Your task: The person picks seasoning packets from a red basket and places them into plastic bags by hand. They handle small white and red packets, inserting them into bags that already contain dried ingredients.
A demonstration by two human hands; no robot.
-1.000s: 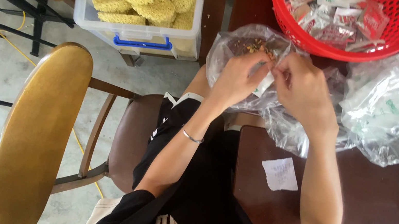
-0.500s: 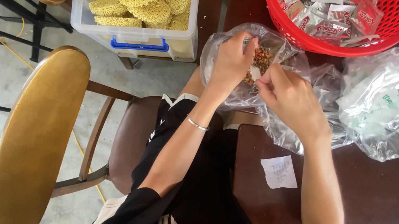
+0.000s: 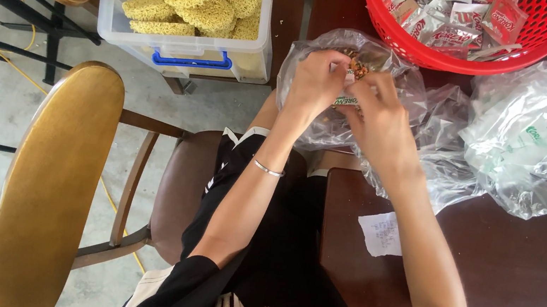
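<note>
Thin clear plastic is what we work with: a small seasoning sachet sits between our two hands, above the open plastic bag at the near edge of the dark table. Our left hand pinches its left edge and our right hand pinches the right edge, fingers pressed together. We judge it very light, soft and slippery, so it is better held by the sealed borders. Far from us stands a red basket of similar sachets.
</note>
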